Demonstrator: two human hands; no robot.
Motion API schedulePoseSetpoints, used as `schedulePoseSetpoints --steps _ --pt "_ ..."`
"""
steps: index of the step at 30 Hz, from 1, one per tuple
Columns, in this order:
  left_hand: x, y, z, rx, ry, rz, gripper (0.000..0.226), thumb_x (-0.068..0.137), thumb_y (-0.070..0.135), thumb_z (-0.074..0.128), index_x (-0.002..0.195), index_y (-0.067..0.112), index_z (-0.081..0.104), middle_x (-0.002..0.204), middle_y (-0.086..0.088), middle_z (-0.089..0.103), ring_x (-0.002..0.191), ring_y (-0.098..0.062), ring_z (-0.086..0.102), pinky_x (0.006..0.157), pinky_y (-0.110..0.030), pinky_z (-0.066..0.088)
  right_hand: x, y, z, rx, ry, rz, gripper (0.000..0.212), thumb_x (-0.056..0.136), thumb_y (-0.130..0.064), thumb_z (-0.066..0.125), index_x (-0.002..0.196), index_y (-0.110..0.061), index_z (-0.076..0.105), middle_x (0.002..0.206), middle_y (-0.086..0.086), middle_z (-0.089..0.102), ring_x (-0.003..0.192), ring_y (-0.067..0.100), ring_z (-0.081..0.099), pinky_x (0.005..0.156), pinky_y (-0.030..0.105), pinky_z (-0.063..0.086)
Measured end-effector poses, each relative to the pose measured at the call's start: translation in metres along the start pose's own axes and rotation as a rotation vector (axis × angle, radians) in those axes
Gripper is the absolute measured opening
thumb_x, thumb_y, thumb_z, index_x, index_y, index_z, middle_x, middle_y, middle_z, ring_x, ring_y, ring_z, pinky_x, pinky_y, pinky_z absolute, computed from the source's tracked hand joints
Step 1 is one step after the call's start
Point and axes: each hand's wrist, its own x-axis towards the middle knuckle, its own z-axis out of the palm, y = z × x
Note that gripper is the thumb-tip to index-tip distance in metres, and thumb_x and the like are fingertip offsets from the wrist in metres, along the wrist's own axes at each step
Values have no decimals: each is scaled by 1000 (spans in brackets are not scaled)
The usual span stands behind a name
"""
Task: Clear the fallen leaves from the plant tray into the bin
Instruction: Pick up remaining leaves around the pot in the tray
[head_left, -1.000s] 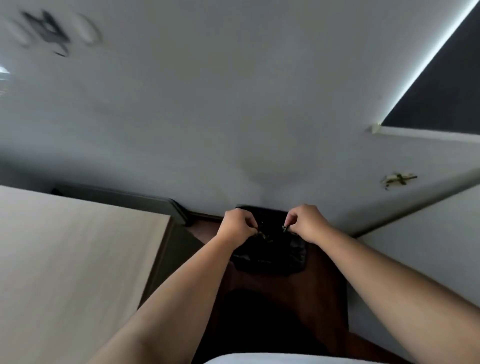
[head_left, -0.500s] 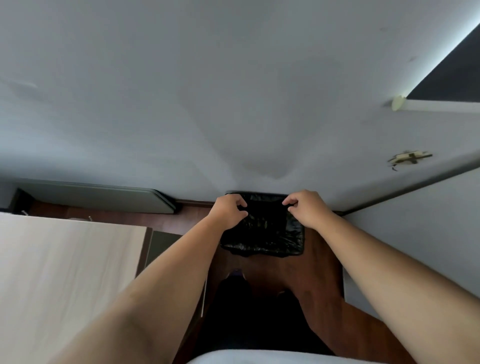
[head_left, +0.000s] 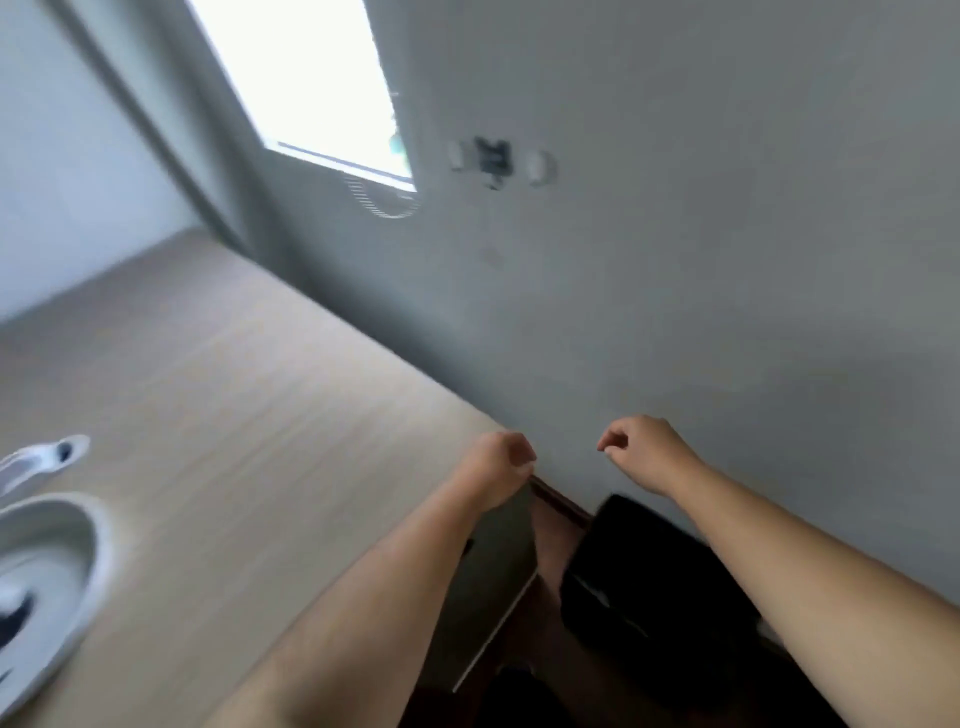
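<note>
Two bare forearms enter from 5 and 7 o'clock, with no sleeves, watches, bands or rings showing on either. The left hand (head_left: 496, 467) and right hand (head_left: 641, 454) are ungloved, nails short and unpainted where visible. Motion blur softens finer detail. A dark shape at 6 o'clock may be footwear; it cannot be made out.

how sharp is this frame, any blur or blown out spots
Head view: motion blur smears the whole frame, worst at the left edge, where the white dish streaks; the window is blown out to pure white; the wide lens tilts the wall and desk; the left hand, right hand and black bin are soft but readable.
</note>
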Motion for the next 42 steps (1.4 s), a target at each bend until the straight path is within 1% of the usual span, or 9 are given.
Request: schedulePoseSetpoints --steps 6,9,15,19,26,30,34,37,42 --pt "-120 -101 -98 -46 350 -260 20 85 17 57 98 17 72 103 -6 73 98 -19 66 85 -25 50 -21 -157 66 -76 -147 -404 18 85 -13 59 93 -15 75 102 8 74 93 22 67 75 18 43" --pt "-185 -157 -127 -81 478 -430 19 84 19 57 96 18 72 101 -4 74 97 -18 67 85 -26 51 -43 -226 105 -112 -246 -576 19 86 -12 57 92 -16 74 100 6 72 83 19 62 73 20 43" --pt "-304 -266 -162 -150 664 -670 16 81 12 59 88 14 73 98 -7 73 95 -22 65 83 -27 51 -96 -344 198 -198 -391 -819 21 83 -10 56 91 -17 75 86 0 72 78 15 61 69 21 44" --pt "-351 -334 -183 -193 732 -750 15 81 8 59 87 9 72 99 -8 73 95 -22 65 72 -18 41 -116 -404 257 -224 -452 -886 21 83 -11 57 93 -16 75 91 3 75 76 14 60 68 19 42" --pt "-380 -427 -223 -90 688 -773 14 78 15 59 84 19 71 95 -1 72 92 -20 64 75 -22 46 -121 -473 338 -258 -452 -842 26 85 -6 52 97 -14 73 99 4 74 88 23 66 68 22 44" --pt "-378 -457 -236 -20 486 -715 26 77 11 56 98 19 70 108 -3 67 101 -23 61 81 -21 44 -118 -485 367 -334 -477 -838 29 86 -5 51 105 -15 70 110 5 70 91 21 62 74 25 48" --pt "-377 -483 -250 171 270 -663 37 78 11 62 112 24 67 122 3 64 119 -20 55 103 -31 40 -116 -490 392 -438 -521 -879 32 87 -9 51 113 -19 66 115 6 65 103 24 60 82 29 48" --pt "-374 -493 -255 204 264 -640 34 79 24 72 113 22 68 120 5 67 116 -16 58 100 -30 41 -112 -493 404 -523 -486 -892 33 87 -10 50 115 -23 63 117 5 62 103 27 59 84 36 52" --pt "-371 -480 -243 319 245 -548 35 76 43 71 106 24 68 108 6 69 103 -17 62 93 -30 41 -96 -493 406 -540 -437 -837 40 86 1 44 112 -20 65 111 8 63 92 26 63 67 29 48"
